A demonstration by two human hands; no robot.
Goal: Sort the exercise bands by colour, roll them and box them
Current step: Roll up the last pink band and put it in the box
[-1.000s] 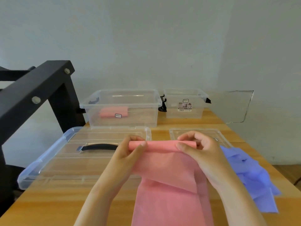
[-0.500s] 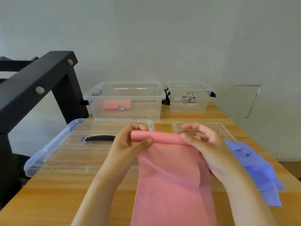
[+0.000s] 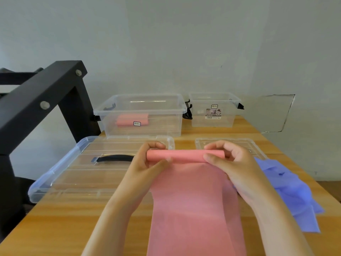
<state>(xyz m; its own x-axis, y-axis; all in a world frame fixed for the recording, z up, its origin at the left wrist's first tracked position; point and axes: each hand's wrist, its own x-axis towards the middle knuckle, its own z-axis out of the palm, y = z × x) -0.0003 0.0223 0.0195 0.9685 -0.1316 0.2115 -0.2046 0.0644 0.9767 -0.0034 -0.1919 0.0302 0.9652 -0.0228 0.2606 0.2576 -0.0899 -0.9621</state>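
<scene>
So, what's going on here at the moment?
A person is rolling a pink exercise band on the wooden table. The left hand and right hand each pinch one end of the rolled part; most of the band lies flat, unrolled. One rolled pink band sits in the larger clear box; the smaller clear box shows no band. The purple bands lie in a loose heap at right, unrolled.
</scene>
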